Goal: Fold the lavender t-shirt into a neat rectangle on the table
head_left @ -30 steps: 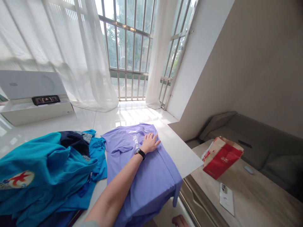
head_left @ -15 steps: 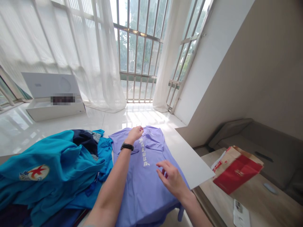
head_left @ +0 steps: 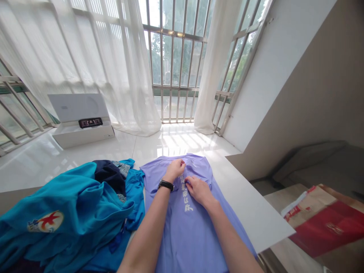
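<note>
A purple T-shirt (head_left: 182, 235) lies spread with its neck end toward the window and a column of white characters down its middle. My left hand (head_left: 175, 170), with a black-strapped watch on the wrist, is closed in a pinch on the cloth just below the neckline. Close beside it, a little nearer to me, my right hand (head_left: 198, 190) has its fingers bent together on the cloth by the printed characters. The fingers partly cover the upper characters. Some cloth is creased around both hands.
A heap of teal clothes (head_left: 71, 193) with a dark navy piece lies to the left. Behind it stands an opened white box (head_left: 82, 137) with a phone (head_left: 90, 123) propped in it. At right, beyond the white ledge's edge (head_left: 273, 223), is a red and brown paper bag (head_left: 330, 220).
My right hand has moved up and left onto the shirt, beside my left hand, and its fingers have closed. The shirt's right shoulder lies flatter. The view has swung left.
</note>
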A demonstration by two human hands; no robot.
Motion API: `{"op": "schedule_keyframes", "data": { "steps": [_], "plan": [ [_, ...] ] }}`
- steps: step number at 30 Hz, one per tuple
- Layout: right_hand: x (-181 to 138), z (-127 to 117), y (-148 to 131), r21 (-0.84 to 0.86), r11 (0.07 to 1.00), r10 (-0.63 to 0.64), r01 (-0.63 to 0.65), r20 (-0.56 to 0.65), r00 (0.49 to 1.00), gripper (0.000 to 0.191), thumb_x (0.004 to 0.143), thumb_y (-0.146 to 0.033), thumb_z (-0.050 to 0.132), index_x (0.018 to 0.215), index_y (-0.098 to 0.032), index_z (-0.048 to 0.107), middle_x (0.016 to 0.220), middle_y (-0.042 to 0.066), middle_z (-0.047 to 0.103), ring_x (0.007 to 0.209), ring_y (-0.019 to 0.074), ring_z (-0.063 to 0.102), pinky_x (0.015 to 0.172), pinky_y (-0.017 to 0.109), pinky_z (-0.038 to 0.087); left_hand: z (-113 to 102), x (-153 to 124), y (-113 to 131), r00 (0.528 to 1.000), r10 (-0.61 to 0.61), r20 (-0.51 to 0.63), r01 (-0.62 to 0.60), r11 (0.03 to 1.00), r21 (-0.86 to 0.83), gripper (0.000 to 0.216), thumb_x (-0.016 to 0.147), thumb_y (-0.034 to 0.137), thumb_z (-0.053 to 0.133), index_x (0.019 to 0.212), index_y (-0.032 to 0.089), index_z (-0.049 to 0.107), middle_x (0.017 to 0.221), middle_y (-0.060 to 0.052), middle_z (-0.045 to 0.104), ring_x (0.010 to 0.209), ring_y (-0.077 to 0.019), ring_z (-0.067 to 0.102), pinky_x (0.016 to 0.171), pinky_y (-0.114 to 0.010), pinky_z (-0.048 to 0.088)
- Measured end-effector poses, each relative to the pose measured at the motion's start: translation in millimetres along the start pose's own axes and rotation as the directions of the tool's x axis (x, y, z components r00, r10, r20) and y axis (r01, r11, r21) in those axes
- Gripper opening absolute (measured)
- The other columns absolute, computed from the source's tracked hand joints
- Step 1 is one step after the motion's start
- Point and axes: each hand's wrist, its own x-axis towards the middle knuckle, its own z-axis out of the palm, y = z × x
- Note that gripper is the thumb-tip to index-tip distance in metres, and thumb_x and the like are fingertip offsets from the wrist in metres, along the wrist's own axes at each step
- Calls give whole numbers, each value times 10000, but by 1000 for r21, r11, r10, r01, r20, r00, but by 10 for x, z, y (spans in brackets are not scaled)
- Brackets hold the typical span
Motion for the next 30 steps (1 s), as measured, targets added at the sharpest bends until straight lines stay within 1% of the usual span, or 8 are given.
{"op": "schedule_keyframes", "data": {
  "steps": [8,14,17,20,22,25,28,30],
  "plan": [
    [-8,-84,-17,96,995,20,-10,-95,995,132,917,-230,535,909,-232,667,892,17,724,805,161,655,658,255,350,203,-22,85,992,102,81,-82,973,-213,429,882,155,468,1256,254,653,971,-45,761,920,-224,687,866,-300,491],
    [-58,-187,17,236,970,-33,58,-108,994,163,896,-282,565,804,-230,690,794,-2,730,689,133,625,630,237,352,213,21,109,987,133,90,-78,887,-455,540,807,54,429,1308,146,608,1333,-95,627,1228,-218,566,1087,-320,423],
    [-65,-211,86,286,954,-58,86,-106,993,299,894,-346,559,643,-214,653,617,-12,659,576,117,554,587,236,336,106,-15,107,982,134,135,-39,834,-550,600,808,77,432,1395,163,518,1450,-92,523,1170,-209,599,981,-335,526],
    [-52,-214,175,311,950,44,28,-221,974,396,902,-401,523,565,-209,603,526,-14,581,510,113,479,547,244,312,8,-68,103,962,104,254,99,733,-673,658,816,124,489,1466,198,422,1524,-118,406,1007,-182,654,830,-314,591],
    [-34,-217,231,331,941,190,-67,-356,915,410,907,-429,499,577,-212,607,529,-8,574,508,121,468,545,252,315,-21,-88,102,945,79,318,179,688,-704,693,814,131,533,1487,213,387,1517,-141,391,935,-155,658,803,-300,594],
    [-5,-235,304,471,868,410,-158,-498,765,362,896,-459,495,706,-209,675,585,6,620,550,145,519,588,258,377,-15,-92,100,934,94,344,164,743,-649,619,841,168,578,1445,228,453,1368,-126,524,916,-142,648,789,-279,588],
    [16,-272,381,679,726,560,-107,-494,665,355,866,-489,529,824,-183,705,580,4,613,563,157,546,583,264,425,24,-80,111,899,177,400,77,835,-544,446,876,234,579,1320,184,590,1052,-75,661,839,-147,657,752,-275,583],
    [24,-307,447,812,584,650,-16,-455,609,352,842,-496,565,823,-170,694,539,-20,562,519,138,512,522,250,406,57,-69,136,897,189,399,12,894,-449,381,868,234,588,1234,151,654,944,-64,690,804,-163,666,765,-294,580]
  ]
}}
